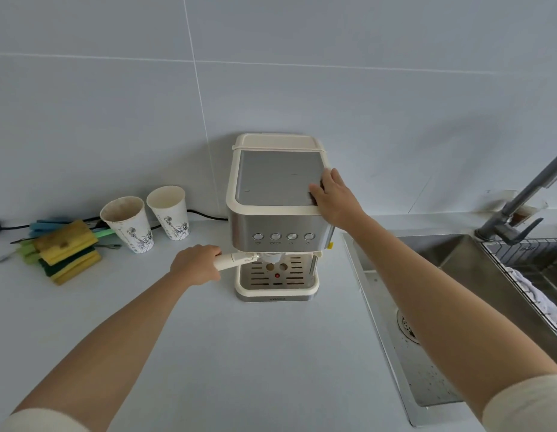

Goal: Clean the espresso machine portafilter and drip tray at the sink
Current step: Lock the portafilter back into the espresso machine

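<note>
Two hands are seen at a cream and steel espresso machine [278, 213] that stands on the pale bench [239, 353] against a tiled wall. The left hand [196, 265] is wrapped around the cream handle of the portafilter [236, 260], which is locked under the machine's brew head with its handle pointing to the left. The right hand [335, 198] is laid flat, fingers spread, on the right front corner of the machine's top; nothing is held in it. The drip tray [277, 280] is seated in the machine's base, directly below the portafilter, and its slotted grid with a small red dot is visible. To the right of the machine, a steel sink [427, 369] is set into the bench, with a grey faucet [520, 198] above it and a wire rack [526, 260] across its far part. To the left of the machine, two printed paper cups [146, 221] are stood side by side, and a stack of yellow and green sponges [66, 252] is placed beside them.
</note>
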The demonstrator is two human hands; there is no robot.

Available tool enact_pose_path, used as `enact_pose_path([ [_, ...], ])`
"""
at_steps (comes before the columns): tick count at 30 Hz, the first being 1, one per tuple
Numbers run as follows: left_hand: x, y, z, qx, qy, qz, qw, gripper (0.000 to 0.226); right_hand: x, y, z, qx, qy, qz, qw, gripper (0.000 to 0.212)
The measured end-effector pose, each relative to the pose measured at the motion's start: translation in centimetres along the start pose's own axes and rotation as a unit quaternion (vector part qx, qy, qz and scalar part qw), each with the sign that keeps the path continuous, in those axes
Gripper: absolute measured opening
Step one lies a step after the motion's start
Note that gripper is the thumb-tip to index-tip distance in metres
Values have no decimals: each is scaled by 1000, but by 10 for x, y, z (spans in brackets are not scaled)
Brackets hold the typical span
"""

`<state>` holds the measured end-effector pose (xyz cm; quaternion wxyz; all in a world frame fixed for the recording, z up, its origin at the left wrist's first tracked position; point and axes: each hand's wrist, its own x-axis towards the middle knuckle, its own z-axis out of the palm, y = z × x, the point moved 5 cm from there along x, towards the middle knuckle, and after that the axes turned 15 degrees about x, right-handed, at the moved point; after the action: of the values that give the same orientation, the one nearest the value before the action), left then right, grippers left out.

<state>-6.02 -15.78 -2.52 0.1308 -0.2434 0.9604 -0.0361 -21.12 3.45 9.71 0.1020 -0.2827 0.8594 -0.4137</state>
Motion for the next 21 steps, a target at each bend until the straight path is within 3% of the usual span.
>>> enact_pose_path([
  [3, 6, 5, -3, 0, -4, 3, 1000, 28, 2, 2, 0, -8, -3, 4, 1000, 47],
  [6, 12, 6, -5, -6, -1, 1, 1000, 28, 0, 1, 1, -46, -39, -11, 998, 19],
  [8, 15, 5, -4, -16, -2, -2, 1000, 32, -2, 0, 4, -62, -53, -15, 997, 32],
  [10, 19, 4, -4, -24, -2, -1, 1000, 36, -2, -1, 2, -49, -40, -11, 998, 18],
  [13, 24, 7, -5, -26, 2, 3, 1000, 36, 1, 3, 1, -22, -32, 14, 999, 16],
  [17, 27, 13, -13, -42, 10, -3, 999, 30, -1, 2, 0, -6, -20, 15, 1000, 39],
  [21, 27, 10, -22, -28, 23, -3, 999, 30, 1, 3, 3, -8, -29, 8, 1000, 39],
])
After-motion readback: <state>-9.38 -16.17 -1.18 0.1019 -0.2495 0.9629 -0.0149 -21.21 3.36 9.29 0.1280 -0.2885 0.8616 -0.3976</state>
